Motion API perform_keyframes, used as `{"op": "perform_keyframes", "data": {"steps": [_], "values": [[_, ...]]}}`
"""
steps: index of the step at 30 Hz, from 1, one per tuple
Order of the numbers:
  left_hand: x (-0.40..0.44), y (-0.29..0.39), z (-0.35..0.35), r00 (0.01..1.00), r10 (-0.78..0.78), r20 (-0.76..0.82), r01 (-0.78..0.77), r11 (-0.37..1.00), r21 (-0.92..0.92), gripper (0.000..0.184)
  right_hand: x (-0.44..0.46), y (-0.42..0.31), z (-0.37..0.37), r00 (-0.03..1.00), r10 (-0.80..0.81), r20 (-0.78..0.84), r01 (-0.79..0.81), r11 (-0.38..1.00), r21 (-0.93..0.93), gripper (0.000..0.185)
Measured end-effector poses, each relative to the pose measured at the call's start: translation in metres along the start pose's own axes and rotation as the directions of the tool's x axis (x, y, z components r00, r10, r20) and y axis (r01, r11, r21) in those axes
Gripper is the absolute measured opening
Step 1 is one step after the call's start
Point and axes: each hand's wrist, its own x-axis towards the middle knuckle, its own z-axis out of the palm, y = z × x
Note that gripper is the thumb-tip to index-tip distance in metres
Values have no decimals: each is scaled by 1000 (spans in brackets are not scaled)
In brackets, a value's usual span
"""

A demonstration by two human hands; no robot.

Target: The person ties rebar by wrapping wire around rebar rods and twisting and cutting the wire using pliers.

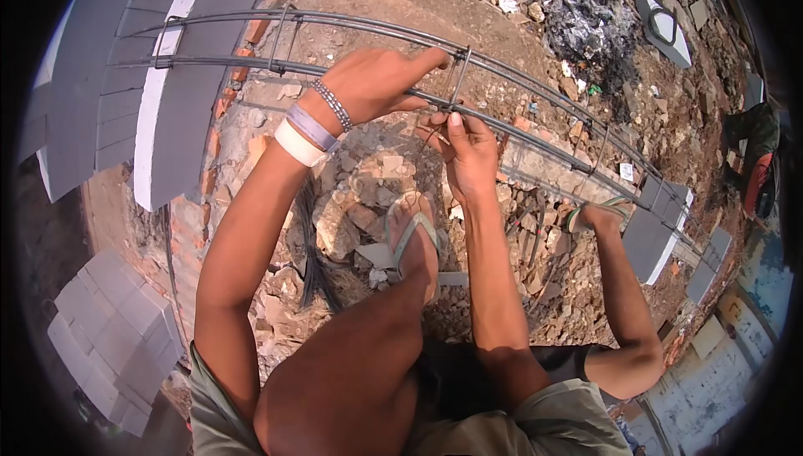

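Note:
A long rebar cage [335,19] of thin parallel steel bars with wire stirrups crosses in front of me. My left hand [372,86], with bracelets and a white band at its wrist, is wrapped over its near bars, the index finger reaching toward a stirrup [459,76]. Just below that stirrup, my right hand [470,153] pinches a thin dark tie wire [431,135] against the near bar. The wire's far end is partly hidden by the fingers. Both hands are close together at this joint.
Grey blocks [188,79] hold up the cage's left end, and another grey block [657,226] stands under its right part. A bundle of dark wires [311,247] lies on the rubble by my sandalled foot [411,238]. Ash [590,25] lies beyond; more blocks [113,330] are stacked lower left.

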Motion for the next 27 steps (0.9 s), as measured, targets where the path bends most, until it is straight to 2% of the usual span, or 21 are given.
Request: {"op": "perform_keyframes", "data": {"steps": [2,3,5,6,7,9,10,13,14,18,21,22,25,26,27], "values": [[1,-2,4,1000,-9,-30,6,995,-104,60,1,3,-3,1000,18,4,-18,998,54,24],[1,-2,9,999,-14,-38,7,988,-157,62,-1,-1,-4,995,83,49,-87,992,87,24],[1,-8,27,987,-34,-158,0,977,-215,63,-4,-21,-3,969,198,150,-220,965,143,24],[2,-4,26,976,-48,-214,-7,969,-246,64,-6,-30,-2,957,253,138,-272,953,136,22],[5,-4,22,986,-162,-47,127,897,-423,62,-7,-28,-3,965,242,101,-254,959,124,22],[16,0,0,903,-279,327,429,628,-650,59,-10,-21,-8,975,219,26,-220,971,94,23],[20,7,-18,871,-327,366,491,570,-659,52,-13,-15,-5,986,163,-20,-160,982,101,23],[26,2,-10,850,-373,372,522,497,-693,50,-13,-5,13,990,9,-139,-14,999,-39,24],[26,4,-2,859,-405,314,495,499,-711,48,-10,-1,21,976,-49,-212,38,998,-53,23],[29,6,11,890,-417,187,432,637,-638,54,-10,2,25,929,-301,-215,214,911,-352,22],[14,3,8,940,-294,175,310,512,-801,59,-10,-1,22,947,-250,-201,184,937,-297,27],[12,0,10,951,-261,166,285,528,-800,56,-6,1,13,980,-106,-170,79,984,-158,28],[23,1,12,920,-318,231,391,683,-617,47,-8,-2,6,998,59,-36,-54,990,134,24],[28,-4,18,938,-284,199,346,735,-584,37,-6,1,2,998,51,-28,-46,990,131,23],[32,-5,17,936,-260,237,351,739,-575,35,-6,2,0,999,2,-52,-1,1000,19,23]]}}
